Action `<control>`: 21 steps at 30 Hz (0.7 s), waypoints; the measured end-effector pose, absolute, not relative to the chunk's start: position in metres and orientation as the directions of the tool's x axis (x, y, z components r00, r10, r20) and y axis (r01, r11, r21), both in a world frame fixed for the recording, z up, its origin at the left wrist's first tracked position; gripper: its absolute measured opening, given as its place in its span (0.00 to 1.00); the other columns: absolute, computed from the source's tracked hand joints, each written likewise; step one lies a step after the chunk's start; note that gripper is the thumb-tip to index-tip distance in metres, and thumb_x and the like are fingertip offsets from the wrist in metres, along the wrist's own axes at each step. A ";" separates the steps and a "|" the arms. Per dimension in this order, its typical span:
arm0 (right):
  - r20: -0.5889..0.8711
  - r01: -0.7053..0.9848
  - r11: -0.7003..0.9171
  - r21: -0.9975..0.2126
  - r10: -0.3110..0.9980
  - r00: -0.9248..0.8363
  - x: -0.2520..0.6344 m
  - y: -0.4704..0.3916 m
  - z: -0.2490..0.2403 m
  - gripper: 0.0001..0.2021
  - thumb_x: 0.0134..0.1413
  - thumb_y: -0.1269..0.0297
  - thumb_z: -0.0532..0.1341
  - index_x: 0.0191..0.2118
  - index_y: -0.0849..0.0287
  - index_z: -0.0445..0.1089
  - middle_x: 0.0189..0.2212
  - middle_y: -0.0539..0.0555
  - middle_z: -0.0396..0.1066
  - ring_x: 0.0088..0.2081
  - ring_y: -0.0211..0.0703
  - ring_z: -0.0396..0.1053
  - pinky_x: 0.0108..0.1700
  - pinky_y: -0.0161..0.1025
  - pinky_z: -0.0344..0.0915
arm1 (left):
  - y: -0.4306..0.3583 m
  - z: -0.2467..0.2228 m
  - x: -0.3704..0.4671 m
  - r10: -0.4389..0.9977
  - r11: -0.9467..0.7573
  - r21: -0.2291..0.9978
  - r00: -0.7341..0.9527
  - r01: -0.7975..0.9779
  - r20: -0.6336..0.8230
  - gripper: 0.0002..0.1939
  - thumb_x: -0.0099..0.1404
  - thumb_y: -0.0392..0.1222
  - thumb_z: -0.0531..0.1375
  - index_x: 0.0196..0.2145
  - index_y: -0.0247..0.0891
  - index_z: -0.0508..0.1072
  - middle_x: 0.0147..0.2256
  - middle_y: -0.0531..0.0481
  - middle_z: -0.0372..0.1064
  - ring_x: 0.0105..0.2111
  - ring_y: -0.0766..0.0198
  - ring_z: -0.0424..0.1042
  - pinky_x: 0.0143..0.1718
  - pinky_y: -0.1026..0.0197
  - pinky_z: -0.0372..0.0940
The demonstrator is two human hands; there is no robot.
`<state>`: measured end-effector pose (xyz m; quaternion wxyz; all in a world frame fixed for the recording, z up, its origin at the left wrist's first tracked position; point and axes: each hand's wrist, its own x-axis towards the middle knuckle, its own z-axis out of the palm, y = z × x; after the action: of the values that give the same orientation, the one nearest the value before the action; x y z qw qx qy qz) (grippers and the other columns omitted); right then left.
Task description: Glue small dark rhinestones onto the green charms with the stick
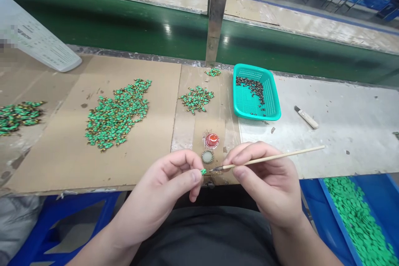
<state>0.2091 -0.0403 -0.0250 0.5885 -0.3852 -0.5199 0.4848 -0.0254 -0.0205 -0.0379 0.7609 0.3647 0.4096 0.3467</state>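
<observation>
Between thumb and forefinger, my left hand [174,181] pinches a small green piece [203,171] near the table's front edge. My right hand [264,174] is closed on a thin wooden brush [280,156], its dark tip pointing left, close to the green piece; whether they touch is too small to tell. Just beyond the fingertips sit a bottle cap with pale contents [207,157] and a small red dish [212,141]. A small pile of green and gold pieces [197,99] lies farther back on the cardboard.
A larger pile [116,116] is at the left, another [21,117] at the far left. A teal basket [257,110] holds dark pieces. A white-handled knife [307,118] lies right. A metal post [215,20] stands behind. Green discs [358,220] fill a blue tray at lower right.
</observation>
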 end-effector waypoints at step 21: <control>0.307 -0.124 0.304 -0.945 0.952 -0.011 0.212 -0.048 -0.016 0.17 0.68 0.82 0.74 0.50 0.50 0.88 0.42 0.51 0.89 0.44 0.45 0.87 0.49 0.41 0.86 | -0.023 -0.039 -0.028 0.835 0.487 0.818 0.438 -0.305 -0.334 0.17 0.70 0.55 0.83 0.35 0.42 0.88 0.26 0.54 0.74 0.27 0.65 0.68 0.31 0.65 0.67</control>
<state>0.2117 -0.0478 -0.0159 0.5932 -0.3777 -0.5477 0.4533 -0.0284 -0.0232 -0.0390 0.7735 0.3474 0.3811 0.3685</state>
